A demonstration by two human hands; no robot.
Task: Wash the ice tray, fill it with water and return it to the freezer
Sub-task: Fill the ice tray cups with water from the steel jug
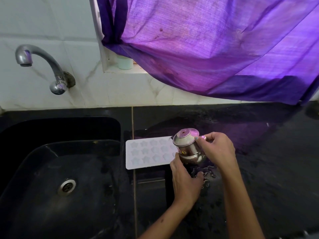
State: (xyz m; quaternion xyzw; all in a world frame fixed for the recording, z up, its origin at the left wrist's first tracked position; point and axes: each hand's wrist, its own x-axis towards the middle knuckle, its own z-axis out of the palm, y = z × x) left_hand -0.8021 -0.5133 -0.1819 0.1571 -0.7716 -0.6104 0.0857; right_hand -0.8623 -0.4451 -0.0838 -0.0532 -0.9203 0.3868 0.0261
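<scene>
Both hands, left hand [185, 176] and right hand [216, 149], have their grip closed round one tilted steel pot [189, 146] above one white ice tray [148, 152] lying on the wet black worktop [259, 161], beside one sink [51, 169], one tap [43, 66], purple curtain [207, 49].

Ice tray [148, 153]: right end hidden behind the steel pot [188, 147] and the two hands holding it; the cavities there cannot be counted, nor their water level read. Left hand [185, 178]: fingertips out of sight beneath the pot. White container [125, 63], on the sill above the tray: half covered by the purple curtain [215, 49]; contents unreadable.
</scene>
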